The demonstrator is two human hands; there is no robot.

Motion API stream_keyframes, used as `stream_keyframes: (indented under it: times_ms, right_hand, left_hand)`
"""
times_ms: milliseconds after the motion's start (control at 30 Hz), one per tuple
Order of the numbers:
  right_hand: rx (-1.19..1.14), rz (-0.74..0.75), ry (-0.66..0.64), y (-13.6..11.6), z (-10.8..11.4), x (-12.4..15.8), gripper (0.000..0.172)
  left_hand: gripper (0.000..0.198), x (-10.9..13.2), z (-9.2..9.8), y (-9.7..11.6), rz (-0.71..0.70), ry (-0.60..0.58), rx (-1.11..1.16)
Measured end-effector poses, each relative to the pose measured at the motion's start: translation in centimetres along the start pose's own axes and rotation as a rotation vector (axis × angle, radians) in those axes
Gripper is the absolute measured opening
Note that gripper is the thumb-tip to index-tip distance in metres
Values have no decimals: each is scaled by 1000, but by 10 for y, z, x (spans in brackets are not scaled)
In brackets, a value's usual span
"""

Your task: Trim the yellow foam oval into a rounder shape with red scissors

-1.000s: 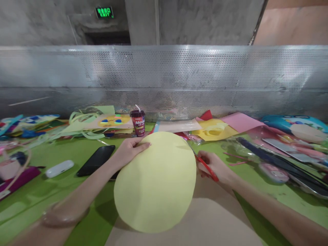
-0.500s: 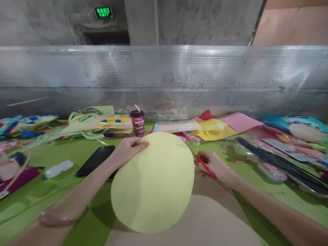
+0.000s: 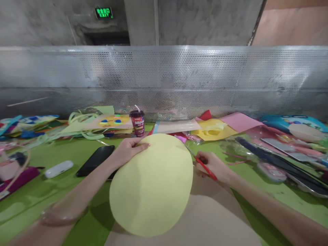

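Observation:
A large rounded piece of pale yellow paper (image 3: 151,191) is held up over the table in the middle of the view. My left hand (image 3: 130,149) pinches its upper left edge, thumb in front and the other fingers partly hidden. At its upper right edge are red-handled scissors (image 3: 205,167), gripped by my right hand (image 3: 211,165). Their blades point up and left along the paper's rim; how far apart the blades are is unclear. Beneath the paper lies a beige sheet (image 3: 205,218) on the green tabletop.
A black phone (image 3: 96,160) and a white case (image 3: 58,169) lie left. Behind stands a dark purple cup with a straw (image 3: 137,124). Coloured paper (image 3: 216,130) and paper strips line the back, before a perforated metal panel (image 3: 200,75). Bags and pouches (image 3: 271,171) crowd the right.
The yellow paper has shifted slightly left and down, and more of the scissor blades shows beside its rim. Both hands stay almost where they were.

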State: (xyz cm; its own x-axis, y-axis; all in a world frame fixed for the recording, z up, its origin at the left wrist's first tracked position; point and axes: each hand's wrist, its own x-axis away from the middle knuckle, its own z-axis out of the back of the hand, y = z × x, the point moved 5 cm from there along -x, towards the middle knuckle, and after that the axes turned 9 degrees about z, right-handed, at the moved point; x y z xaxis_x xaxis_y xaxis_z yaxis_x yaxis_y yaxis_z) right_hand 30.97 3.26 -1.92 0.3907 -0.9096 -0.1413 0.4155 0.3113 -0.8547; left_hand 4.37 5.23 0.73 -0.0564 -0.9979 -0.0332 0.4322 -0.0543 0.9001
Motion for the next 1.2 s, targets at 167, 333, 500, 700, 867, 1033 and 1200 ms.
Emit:
stream_keyframes:
  times_ms: [167, 333, 500, 700, 867, 1033, 1200]
  right_hand:
    - [2, 6, -9, -1, 0, 1, 3]
    - [36, 4, -10, 3, 1, 0, 5]
    - [-20, 42, -34, 3, -1, 0, 5]
    - [27, 29, -29, 2, 1, 0, 5]
    - [1, 42, -31, 3, -1, 1, 5]
    - [26, 40, -35, 1, 0, 1, 3]
    - [44, 28, -38, 0, 1, 1, 3]
  left_hand:
    - [32, 0, 1, 1, -3, -1, -20]
    - [32, 1, 0, 0, 12, -18, -5]
    - [33, 1, -1, -1, 20, -45, 12]
    - [33, 0, -2, -2, 21, -56, 11]
    - [33, 0, -3, -3, -5, -78, 1]
    - [34, -1, -3, -3, -4, -86, -9]
    - [36, 0, -4, -2, 2, -95, -7]
